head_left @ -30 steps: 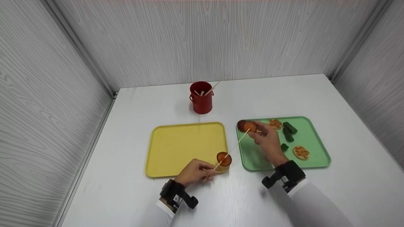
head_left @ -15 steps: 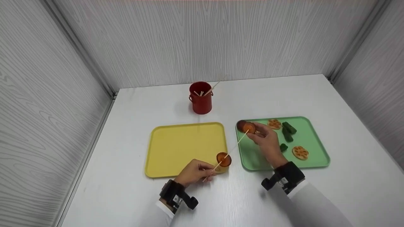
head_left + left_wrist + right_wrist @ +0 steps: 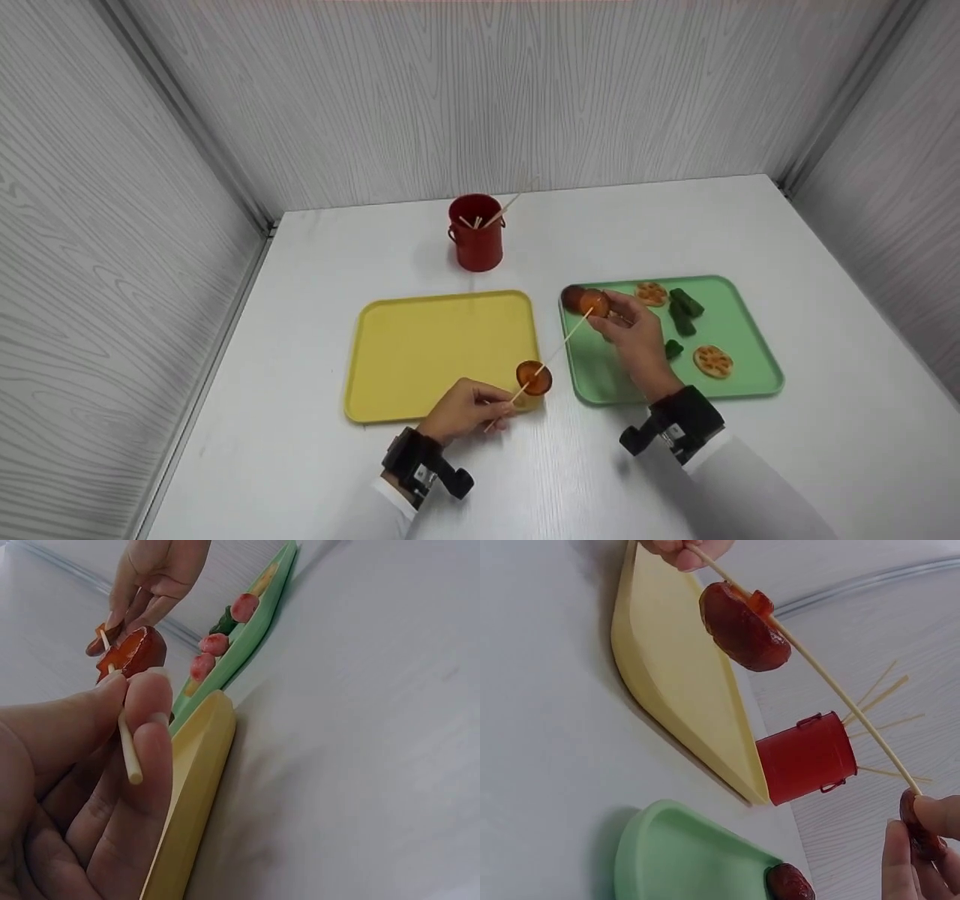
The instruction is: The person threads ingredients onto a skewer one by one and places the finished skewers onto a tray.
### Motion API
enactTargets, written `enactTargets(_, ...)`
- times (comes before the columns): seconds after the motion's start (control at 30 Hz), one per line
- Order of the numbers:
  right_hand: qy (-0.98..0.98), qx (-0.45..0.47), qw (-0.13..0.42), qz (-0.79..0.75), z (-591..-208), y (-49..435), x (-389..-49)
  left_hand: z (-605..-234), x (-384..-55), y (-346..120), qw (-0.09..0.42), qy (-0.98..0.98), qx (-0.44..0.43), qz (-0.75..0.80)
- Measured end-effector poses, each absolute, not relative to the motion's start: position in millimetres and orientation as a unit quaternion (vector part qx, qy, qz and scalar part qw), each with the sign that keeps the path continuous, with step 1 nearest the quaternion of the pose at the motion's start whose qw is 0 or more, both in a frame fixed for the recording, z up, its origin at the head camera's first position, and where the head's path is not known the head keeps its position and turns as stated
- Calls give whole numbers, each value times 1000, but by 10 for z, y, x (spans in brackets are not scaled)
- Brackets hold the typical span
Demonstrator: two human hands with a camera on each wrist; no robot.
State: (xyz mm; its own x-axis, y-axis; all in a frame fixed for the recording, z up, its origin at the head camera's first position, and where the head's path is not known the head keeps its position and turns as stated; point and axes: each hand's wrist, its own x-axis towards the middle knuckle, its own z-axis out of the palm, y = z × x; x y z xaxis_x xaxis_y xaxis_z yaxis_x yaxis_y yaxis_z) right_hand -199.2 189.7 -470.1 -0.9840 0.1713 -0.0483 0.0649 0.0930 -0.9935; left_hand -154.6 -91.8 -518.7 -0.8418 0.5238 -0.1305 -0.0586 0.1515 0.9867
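A thin wooden skewer (image 3: 564, 343) slants up to the right between the two hands. My left hand (image 3: 466, 409) pinches its lower end between thumb and fingers, over the yellow tray's near corner. Threaded a little above those fingers is a glossy brown mushroom cap (image 3: 534, 378), its orange underside facing up in the head view. Above the green tray, my right hand (image 3: 636, 334) grips a second mushroom cap (image 3: 595, 302) at the skewer's far end. There the skewer tip meets the underside of that mushroom (image 3: 921, 829). Another mushroom (image 3: 571, 298) lies in the green tray's far left corner.
The yellow tray (image 3: 442, 296) stands left of the green tray (image 3: 765, 352). Lotus root slices (image 3: 712, 361), green pieces (image 3: 682, 311) and pink round pieces (image 3: 244, 607) sit on the green one. Behind is a red bucket (image 3: 480, 247) with several skewers.
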Motion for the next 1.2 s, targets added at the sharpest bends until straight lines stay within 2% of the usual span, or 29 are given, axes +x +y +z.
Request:
enactTargets(0.43, -711, -19, 55, 701, -4697, 1745, -1912, -5070, -1569, -808, 212, 714, 169, 646)
enactTargets(0.87, -711, -30, 67, 700, -4791, 1676, -1874, -5082, -1584, -830, 210, 714, 162, 648)
enactTargets(1.2, -715, 27, 65, 696, -4823, 1402, -1734, -5046, -1642, -734, 187, 704, 172, 664)
